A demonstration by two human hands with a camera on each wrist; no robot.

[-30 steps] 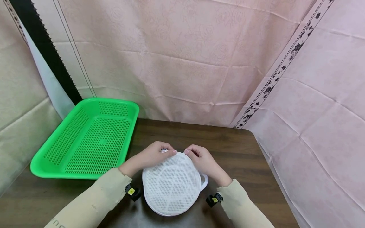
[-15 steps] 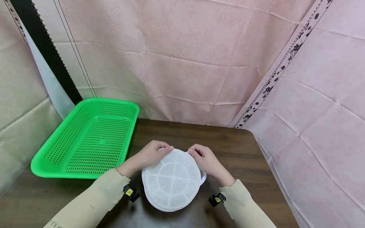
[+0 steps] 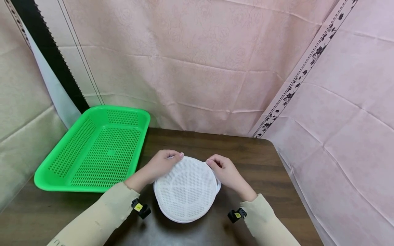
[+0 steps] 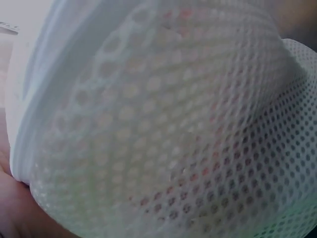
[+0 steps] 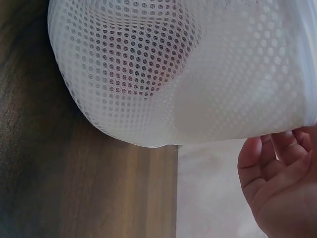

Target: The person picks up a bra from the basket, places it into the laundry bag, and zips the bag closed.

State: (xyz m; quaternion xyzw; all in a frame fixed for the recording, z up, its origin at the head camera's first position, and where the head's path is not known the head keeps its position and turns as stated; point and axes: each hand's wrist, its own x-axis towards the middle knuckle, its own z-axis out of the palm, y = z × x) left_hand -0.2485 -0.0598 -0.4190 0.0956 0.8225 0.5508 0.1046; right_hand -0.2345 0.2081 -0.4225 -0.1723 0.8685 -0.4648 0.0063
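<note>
A round white mesh laundry bag (image 3: pixel 186 191) is held up over the near part of the table, its flat face towards the head camera. My left hand (image 3: pixel 158 167) grips its upper left edge, thumb on the face. At the upper right edge, my right hand (image 3: pixel 226 174) pinches the rim between thumb and fingers. A white strap loop (image 3: pixel 218 186) shows beside the right wrist. In the left wrist view, the mesh side (image 4: pixel 198 124) bulges below a pale rim band, with reddish spots showing through. The right wrist view shows curled fingers (image 5: pixel 252 153) at the rim.
A green perforated plastic basket (image 3: pixel 143 126) stands on the left of the dark wooden table (image 3: pixel 246 153). Patterned cloth (image 3: pixel 197 68) hangs behind and at both sides. Each wrist carries a small black camera (image 3: pixel 237 215).
My right hand has moved slightly right along the rim, and my left hand slightly left and up, so the gap between them is wider. The bag has risen a little in the head view.
</note>
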